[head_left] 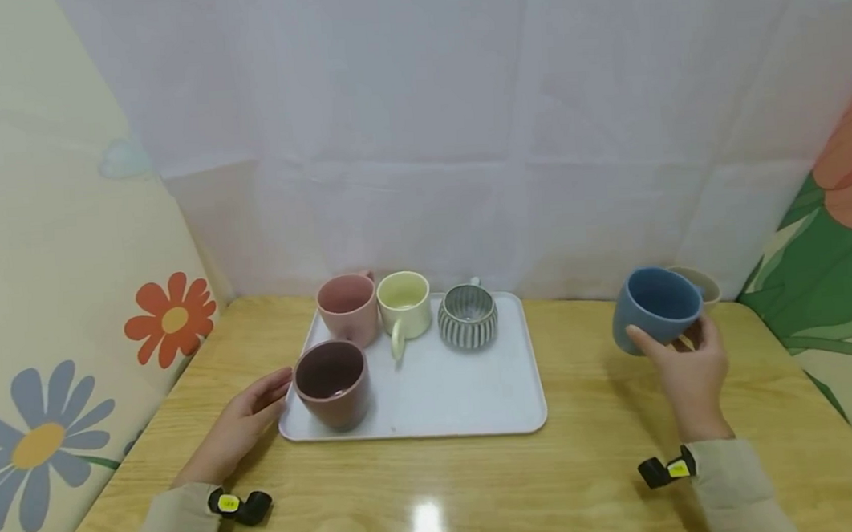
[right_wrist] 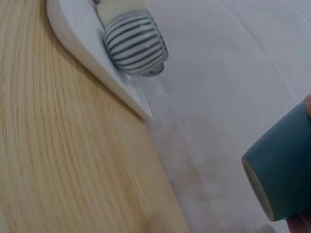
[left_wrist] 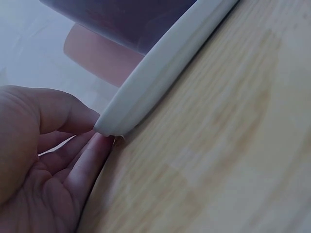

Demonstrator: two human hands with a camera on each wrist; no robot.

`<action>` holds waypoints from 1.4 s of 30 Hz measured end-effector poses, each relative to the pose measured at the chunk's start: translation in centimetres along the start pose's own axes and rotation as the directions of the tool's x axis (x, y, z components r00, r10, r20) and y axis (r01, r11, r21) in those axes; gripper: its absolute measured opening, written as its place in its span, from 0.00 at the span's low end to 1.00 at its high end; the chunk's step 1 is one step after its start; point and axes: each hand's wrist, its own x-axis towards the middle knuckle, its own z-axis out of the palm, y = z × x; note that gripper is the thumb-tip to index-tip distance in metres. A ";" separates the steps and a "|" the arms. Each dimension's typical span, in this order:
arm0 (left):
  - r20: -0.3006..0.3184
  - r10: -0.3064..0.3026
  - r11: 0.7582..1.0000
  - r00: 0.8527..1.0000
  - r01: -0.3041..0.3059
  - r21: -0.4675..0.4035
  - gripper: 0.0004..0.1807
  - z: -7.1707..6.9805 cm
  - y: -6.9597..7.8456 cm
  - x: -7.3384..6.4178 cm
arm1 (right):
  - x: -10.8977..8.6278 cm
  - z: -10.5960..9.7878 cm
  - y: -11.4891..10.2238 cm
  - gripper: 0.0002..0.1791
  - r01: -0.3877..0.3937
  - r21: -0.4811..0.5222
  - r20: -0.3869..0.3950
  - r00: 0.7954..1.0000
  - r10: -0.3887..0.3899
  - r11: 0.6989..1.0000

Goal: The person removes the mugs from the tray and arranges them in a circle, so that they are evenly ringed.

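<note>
A blue mug (head_left: 657, 306) is held by my right hand (head_left: 694, 368), above the table's right side. The right wrist view shows this mug (right_wrist: 284, 167) tilted, with its base in the air. My left hand (head_left: 249, 416) is at the left edge of a white tray (head_left: 461, 393); in the left wrist view its fingertips pinch the tray rim (left_wrist: 146, 82). On the tray stand a dark maroon cup (head_left: 334, 387) nearest that hand, a pink mug (head_left: 349, 310), a pale yellow mug (head_left: 405, 303) and a grey striped cup (head_left: 468, 318).
Behind the blue mug, a beige cup (head_left: 703, 283) shows partly at the table's back right. A white cloth (head_left: 390, 139) hangs along the back of the wooden table (head_left: 380, 493). Flowered cloths (head_left: 53, 318) flank both sides.
</note>
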 end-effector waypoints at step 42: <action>-0.011 -0.009 0.999 1.000 0.009 0.040 0.32 0.3 0.0 0.2 | 4.0 -5.8 5.9 0.53 -0.307 0.180 -0.208 0.917 0.341 0.935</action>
